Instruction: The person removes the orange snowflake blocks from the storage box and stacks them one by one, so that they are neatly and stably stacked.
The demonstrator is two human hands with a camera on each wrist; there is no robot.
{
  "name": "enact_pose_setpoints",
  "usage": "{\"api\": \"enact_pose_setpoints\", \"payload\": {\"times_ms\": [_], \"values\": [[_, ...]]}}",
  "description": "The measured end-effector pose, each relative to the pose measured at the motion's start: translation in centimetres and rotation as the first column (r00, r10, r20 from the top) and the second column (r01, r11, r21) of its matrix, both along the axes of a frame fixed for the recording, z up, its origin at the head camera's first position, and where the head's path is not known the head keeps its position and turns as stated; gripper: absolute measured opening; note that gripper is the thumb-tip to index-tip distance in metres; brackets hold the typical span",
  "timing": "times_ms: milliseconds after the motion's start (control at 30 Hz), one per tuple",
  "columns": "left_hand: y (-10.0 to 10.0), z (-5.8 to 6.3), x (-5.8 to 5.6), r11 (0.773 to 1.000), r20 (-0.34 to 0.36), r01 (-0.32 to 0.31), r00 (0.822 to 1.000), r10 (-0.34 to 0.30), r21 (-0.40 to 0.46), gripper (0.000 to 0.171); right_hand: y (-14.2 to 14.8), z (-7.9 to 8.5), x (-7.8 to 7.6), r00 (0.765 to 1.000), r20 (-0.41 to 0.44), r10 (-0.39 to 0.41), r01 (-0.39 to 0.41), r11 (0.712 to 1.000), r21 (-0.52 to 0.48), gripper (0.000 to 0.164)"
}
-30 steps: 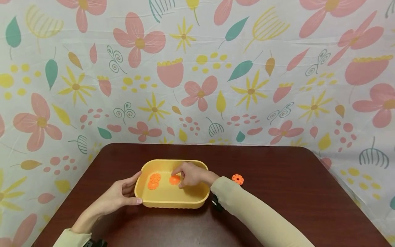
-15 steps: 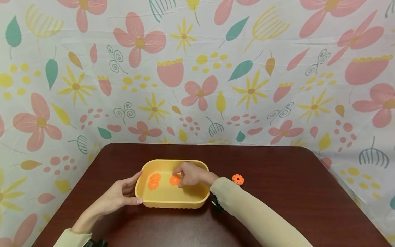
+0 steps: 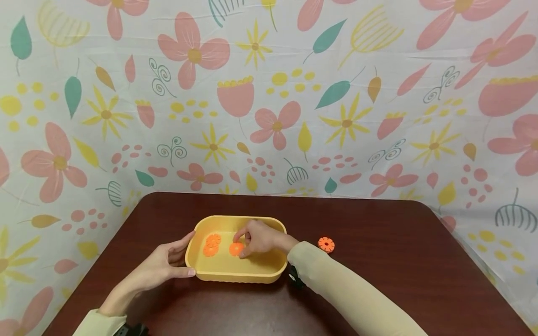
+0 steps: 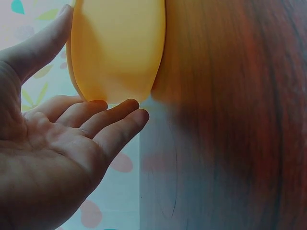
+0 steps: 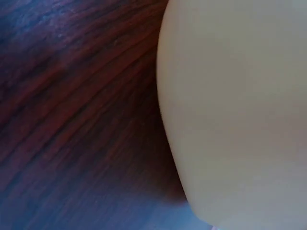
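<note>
A yellow tub (image 3: 239, 278) with rounded corners sits on the table. At its left end my left hand (image 3: 153, 268) holds it, thumb on the near corner and fingertips by the far one. In the left wrist view, the left hand's (image 4: 72, 139) fingers lie along the end of the tub (image 4: 120, 52). Inside the tub, my right hand (image 3: 260, 237) pinches an orange snowflake disc (image 3: 236, 249) between thumb and index finger, low near the floor. Two more discs (image 3: 211, 246) lie overlapping at the left. The right wrist view shows only pale plastic and wood, no fingers.
One orange slotted disc (image 3: 326, 244) lies on the dark wooden table (image 3: 378, 270), right of the tub and close behind the right sleeve (image 3: 336, 280). A flower-patterned cloth (image 3: 269, 116) hangs behind the table.
My right hand and the pinched disc have shifted slightly left and toward me inside the tub. The left hand keeps its hold. The head view has tilted and shifted a little.
</note>
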State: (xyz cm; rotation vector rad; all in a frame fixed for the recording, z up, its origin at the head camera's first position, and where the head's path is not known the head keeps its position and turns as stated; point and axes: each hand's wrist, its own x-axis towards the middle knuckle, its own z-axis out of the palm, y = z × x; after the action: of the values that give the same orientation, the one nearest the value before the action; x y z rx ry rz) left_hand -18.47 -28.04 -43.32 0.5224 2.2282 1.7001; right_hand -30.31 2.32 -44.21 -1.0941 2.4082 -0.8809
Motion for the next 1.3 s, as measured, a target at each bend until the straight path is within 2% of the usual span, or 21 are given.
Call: {"api": "enact_pose_setpoints", "payload": {"times_ms": [233, 467, 867, 1133, 1300], "values": [[0.1, 0.09, 0.09, 1.0, 0.004, 0.001, 1.0, -0.001, 0.011, 0.095, 0.38, 0.62, 0.27, 0.998, 0.041, 0.053, -0.053, 0.999, -0.011, 0.041], [-0.13, -0.18, 0.37, 1.0, 0.015, -0.001, 1.0, 0.001, 0.002, 0.095, 0.09, 0.38, 0.75, 0.998, 0.036, 0.047, -0.047, 0.999, -0.01, 0.04], [0.17, 0.06, 0.23, 1.0, 0.001, 0.007, 1.0, -0.007, 0.02, 0.094, 0.1, 0.55, 0.56, 0.997, -0.049, 0.066, -0.064, 0.998, 0.025, 0.027], [0.19, -0.05, 0.3, 1.0, -0.002, 0.006, 1.0, -0.006, 0.015, 0.094, -0.12, 0.32, 0.43, 0.993, -0.049, 0.104, -0.102, 0.994, 0.04, 0.039], [0.21, -0.06, 0.37, 1.0, -0.003, -0.01, 1.0, 0.01, 0.004, 0.094, -0.17, 0.28, 0.46, 0.988, -0.074, 0.135, -0.132, 0.99, 0.043, 0.035]]}}
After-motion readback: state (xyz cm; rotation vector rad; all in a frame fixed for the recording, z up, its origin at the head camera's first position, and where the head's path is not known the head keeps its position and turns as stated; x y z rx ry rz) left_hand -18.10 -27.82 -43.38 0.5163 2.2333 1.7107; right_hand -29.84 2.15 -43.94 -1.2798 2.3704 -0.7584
